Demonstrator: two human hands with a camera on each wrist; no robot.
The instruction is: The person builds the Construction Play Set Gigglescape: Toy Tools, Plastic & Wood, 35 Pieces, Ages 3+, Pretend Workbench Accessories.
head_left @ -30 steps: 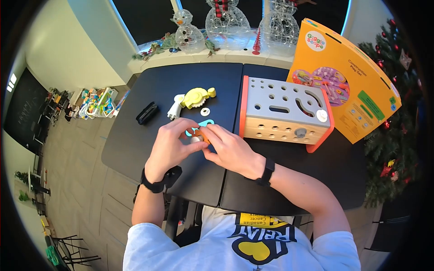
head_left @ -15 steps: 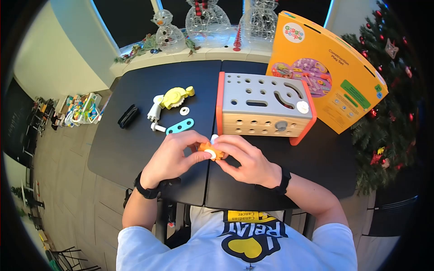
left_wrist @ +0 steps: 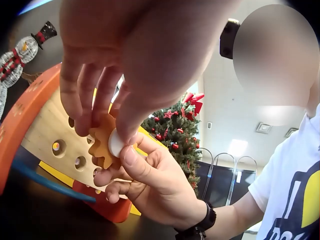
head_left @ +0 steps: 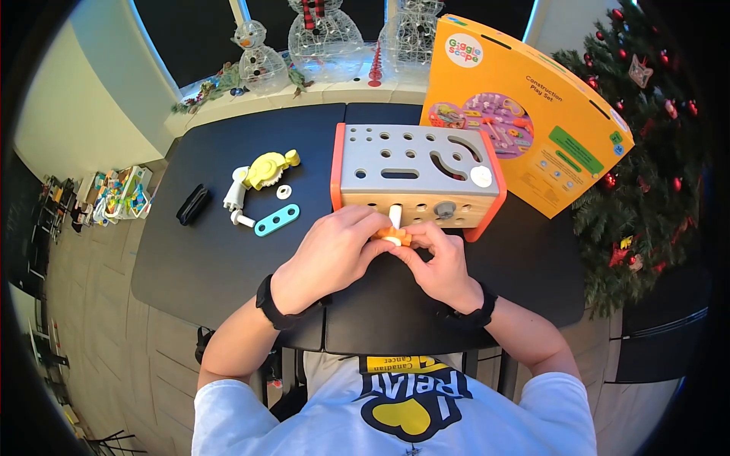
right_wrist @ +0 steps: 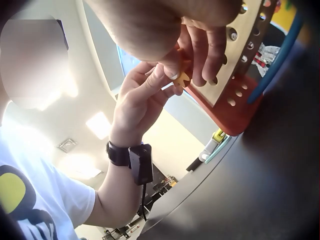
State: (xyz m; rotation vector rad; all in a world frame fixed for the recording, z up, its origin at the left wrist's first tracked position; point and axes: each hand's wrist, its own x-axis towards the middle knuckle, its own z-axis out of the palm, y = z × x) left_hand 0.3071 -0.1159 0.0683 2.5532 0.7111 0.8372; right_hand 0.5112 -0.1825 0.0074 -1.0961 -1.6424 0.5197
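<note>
An orange toy gear (head_left: 397, 236) with a white bolt (head_left: 395, 216) through it is held between both hands, close to the toy workbench's wooden front panel (head_left: 414, 205). The bolt's shaft points toward that panel and overlaps it in the head view. Fingers and thumb of my left hand (head_left: 334, 247) pinch the gear from the left. My right hand (head_left: 439, 262) pinches it from the other side. In the left wrist view, the round white bolt head (left_wrist: 116, 143) lies against the gear's near face, with the right thumb at its edge. Fingers hide part of the gear.
Left on the black table lie a turquoise strip with holes (head_left: 277, 220), a white ring (head_left: 284, 192), a yellow toothed toy piece (head_left: 266, 169) and a black case (head_left: 194, 205). Behind the workbench stands a large orange-yellow box (head_left: 563, 106).
Both hands have brought the gear and bolt from near the turquoise strip to the workbench's front. The bolt's shaft now shows above the gear. The head view has shifted too.
</note>
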